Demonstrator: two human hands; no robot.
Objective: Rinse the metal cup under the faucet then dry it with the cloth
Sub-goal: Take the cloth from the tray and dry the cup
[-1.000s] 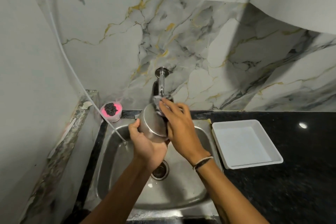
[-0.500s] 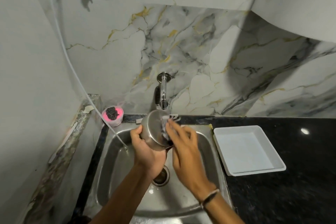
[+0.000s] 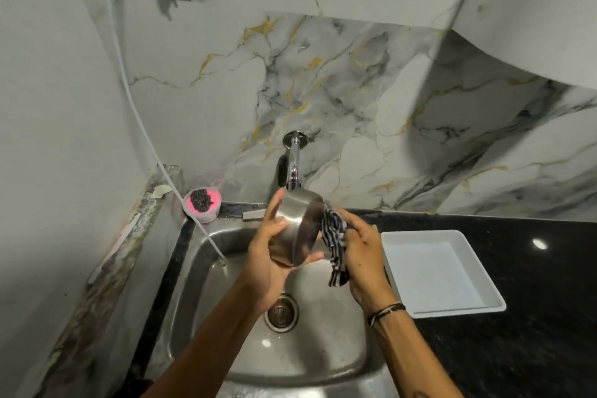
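The metal cup (image 3: 298, 226) lies on its side above the steel sink (image 3: 323, 342), its mouth turned right, just under the wall faucet (image 3: 292, 165). My left hand (image 3: 269, 255) cups it from below and from the left. My right hand (image 3: 363, 255) holds a black-and-white striped cloth (image 3: 336, 242), bunched at the cup's rim with its end hanging down. No water is seen running from the faucet.
A white square tray (image 3: 439, 271) sits on the black counter (image 3: 533, 333) right of the sink. A pink tub with a dark scrubber (image 3: 202, 203) stands at the back left corner. A thin white hose (image 3: 155, 152) runs down the left wall into the sink.
The right hand has pulled the cloth out of the cup's mouth to its rim, so the cloth now hangs free. The cup has stayed under the faucet in the left hand.
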